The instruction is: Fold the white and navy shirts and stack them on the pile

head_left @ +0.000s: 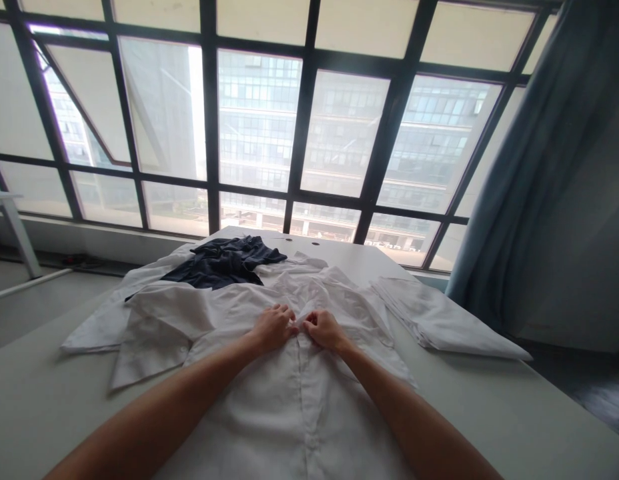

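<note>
A white shirt (259, 400) lies spread front side up, its collar at the far end and its button placket running down the middle toward me. My left hand (275, 327) pinches the placket edge from the left, fingers bent. Just across from it, my right hand (322, 328) pinches the other edge of the placket between thumb and fingers. The fingertips of both hands nearly meet on the front seam. Any button between them is too small to make out. A short sleeve (159, 327) of the shirt extends to the left.
The white table (454, 400) carries a crumpled dark garment (224, 260) beyond the shirt on the left. At the right lies a folded white garment (449, 317). Behind the table are large windows (259, 120), with a grey-blue curtain (519, 180) at the right.
</note>
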Demonstrator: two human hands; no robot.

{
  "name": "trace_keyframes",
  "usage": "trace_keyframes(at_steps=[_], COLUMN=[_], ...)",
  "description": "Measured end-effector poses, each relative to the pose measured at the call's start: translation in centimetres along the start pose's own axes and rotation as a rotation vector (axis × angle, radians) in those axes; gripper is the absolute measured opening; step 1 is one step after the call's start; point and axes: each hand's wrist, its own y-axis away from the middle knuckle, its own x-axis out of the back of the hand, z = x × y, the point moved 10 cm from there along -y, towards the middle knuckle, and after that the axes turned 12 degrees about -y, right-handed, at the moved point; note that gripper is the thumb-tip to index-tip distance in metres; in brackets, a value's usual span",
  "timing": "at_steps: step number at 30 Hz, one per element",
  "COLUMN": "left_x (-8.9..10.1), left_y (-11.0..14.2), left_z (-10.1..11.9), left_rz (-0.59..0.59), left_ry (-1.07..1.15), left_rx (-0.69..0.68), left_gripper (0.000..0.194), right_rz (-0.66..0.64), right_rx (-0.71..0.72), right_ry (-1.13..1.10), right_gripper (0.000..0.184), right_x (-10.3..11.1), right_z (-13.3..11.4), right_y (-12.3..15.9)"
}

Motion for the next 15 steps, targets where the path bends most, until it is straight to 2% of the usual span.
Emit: trace_keyframes(at_steps=[2, 4, 7, 9, 11, 12, 13, 15], left_x=[-0.7, -1.8, -2.7, -2.6, -1.9, -1.4, -0.9, 0.2], left_y=[0.4, 1.1, 2.5, 3.5, 3.9, 3.7, 3.3, 1.8], left_z=[0.4, 0.9, 1.9, 2.5, 2.9, 3.0, 2.9, 2.1], left_rz=[-0.039, -0.125, -0.234, -0.259, -0.264, -0.255, -0.239, -0.188], left_ry=[-0.059, -0.078, -0.075, -0.063, -0.033, -0.009, 0.019, 0.072], left_rx=[-0.046, -0.096, -0.193, -0.252, -0.299, -0.315, -0.317, -0.249], left_gripper=[0.039, 0.049, 0.057, 0.060, 0.059, 0.054, 0.046, 0.033], right_rz=[0.133, 0.139, 0.012, -0.143, -0.193, -0.141, -0.052, 0.115], right_rx=[0.101, 0.117, 0.065, -0.038, -0.128, -0.139, -0.117, -0.020], right_ry=[0.244, 0.394, 0.400, 0.358, 0.377, 0.424, 0.480, 0.539], right_gripper=[0.007, 0.012, 0.016, 0.013, 0.011, 0.009, 0.014, 0.046], right_x=[1.3, 1.7, 2.0, 2.1, 3.5, 4.9, 6.4, 8.4], right_z=[-0.9, -1.0, 0.0, 1.4, 2.4, 2.4, 2.0, 0.6], right_y=[0.5, 1.0, 1.3, 1.5, 1.6, 1.4, 1.1, 0.7])
